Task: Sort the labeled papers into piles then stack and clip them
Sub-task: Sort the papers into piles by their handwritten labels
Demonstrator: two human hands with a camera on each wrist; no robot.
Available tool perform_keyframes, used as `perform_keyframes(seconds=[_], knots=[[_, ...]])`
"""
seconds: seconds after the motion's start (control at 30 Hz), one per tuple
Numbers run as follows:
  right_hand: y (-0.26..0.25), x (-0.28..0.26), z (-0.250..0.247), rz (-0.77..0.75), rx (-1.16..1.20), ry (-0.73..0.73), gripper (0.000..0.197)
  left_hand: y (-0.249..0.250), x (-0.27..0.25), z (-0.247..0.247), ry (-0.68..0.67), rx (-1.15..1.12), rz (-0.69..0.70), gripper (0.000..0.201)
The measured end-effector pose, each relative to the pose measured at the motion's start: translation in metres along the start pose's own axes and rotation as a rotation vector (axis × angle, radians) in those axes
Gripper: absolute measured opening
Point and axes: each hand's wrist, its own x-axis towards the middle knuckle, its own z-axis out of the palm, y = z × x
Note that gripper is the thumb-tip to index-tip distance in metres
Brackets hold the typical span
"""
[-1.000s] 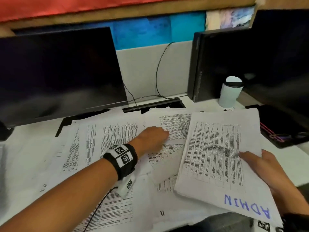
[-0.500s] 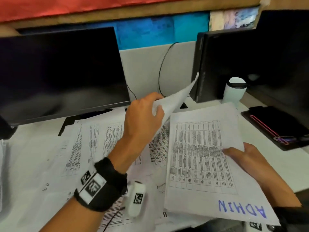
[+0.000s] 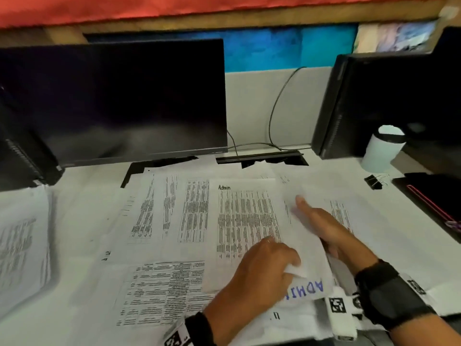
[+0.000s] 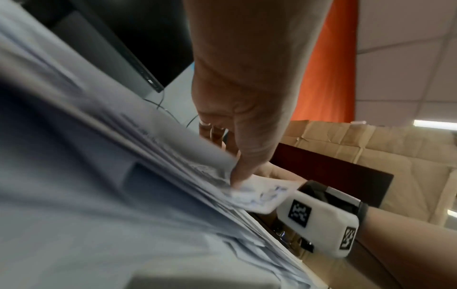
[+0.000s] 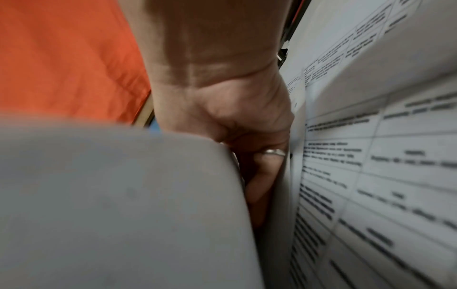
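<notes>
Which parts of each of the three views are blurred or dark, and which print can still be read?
Head view: the right hand is smeared by motion, the monitor is dark, yet "Admin" on the top sheet reads. Left wrist view: the near papers blur to grey-blue; the left hand is sharper. Right wrist view: a grey sheet is out of focus, and the table print is unreadable.

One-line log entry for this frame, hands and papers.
phase: sorting | left hand: pinches Admin sheet | right hand: holds ADMIN pile edge | binder clip: unused on desk
</notes>
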Motion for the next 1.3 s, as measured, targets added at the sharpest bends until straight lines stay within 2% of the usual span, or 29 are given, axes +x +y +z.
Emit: perform_keyframes(seconds=[0.07, 0.1, 0.17, 0.2, 0.3, 0.37, 0.47, 0.53, 0.6, 0.7, 0.87, 0.93, 1.03, 1.13, 1.23, 1.3], knots=[[0.004, -0.002, 0.01, -0.075, -0.101, -0.043, 0.037, -0.006, -0.014, -0.001, -0.098, -0.055, 0.014, 0.038], [0.008, -0.001, 0.013, -0.106, -0.163, -0.038, 0.033, -0.01, -0.021, -0.005, -0.158, -0.094, 0.019, 0.046], [0.013, 0.001, 0.014, -0.129, -0.234, -0.013, 0.039, -0.019, -0.036, -0.02, -0.247, -0.173, -0.018, 0.062], [0.013, 0.0, 0.014, -0.13, -0.248, -0.004, 0.041, -0.027, -0.044, -0.032, -0.242, -0.202, -0.053, 0.065], [0.008, -0.004, 0.0, -0.131, -0.235, 0.03, 0.037, -0.064, -0.07, -0.078, -0.114, -0.222, -0.236, 0.058], [-0.004, -0.01, -0.014, -0.136, -0.232, 0.04, 0.027, -0.096, -0.091, -0.108, -0.029, -0.148, -0.413, 0.055], [-0.027, -0.012, -0.029, -0.142, -0.221, 0.031, 0.029, -0.15, -0.116, -0.137, 0.119, -0.029, -0.702, 0.062], [-0.04, -0.013, -0.028, -0.15, -0.184, 0.017, 0.025, -0.175, -0.125, -0.142, 0.203, 0.013, -0.858, 0.072], [-0.048, -0.008, -0.018, -0.145, -0.126, 0.014, 0.021, -0.184, -0.126, -0.138, 0.192, -0.009, -0.943, 0.093], [-0.05, 0.007, 0.013, -0.148, -0.088, -0.004, 0.024, -0.181, -0.121, -0.125, 0.147, -0.062, -0.944, 0.108], [-0.034, 0.037, 0.082, -0.153, -0.179, 0.04, 0.025, -0.176, -0.108, -0.104, 0.208, -0.322, -0.862, 0.127], [-0.032, 0.045, 0.107, -0.165, -0.218, 0.04, 0.037, -0.17, -0.105, -0.099, 0.208, -0.362, -0.841, 0.128], [-0.043, 0.046, 0.136, -0.196, -0.208, -0.032, 0.048, -0.167, -0.101, -0.094, 0.203, -0.361, -0.838, 0.128], [-0.055, 0.047, 0.158, -0.183, -0.158, -0.059, 0.073, -0.17, -0.099, -0.094, 0.265, -0.366, -0.874, 0.131], [-0.061, 0.055, 0.174, -0.138, -0.102, -0.042, 0.1, -0.174, -0.101, -0.098, 0.251, -0.425, -0.858, 0.129], [-0.063, 0.056, 0.185, -0.127, -0.115, -0.064, 0.11, -0.178, -0.104, -0.101, 0.248, -0.461, -0.855, 0.127]])
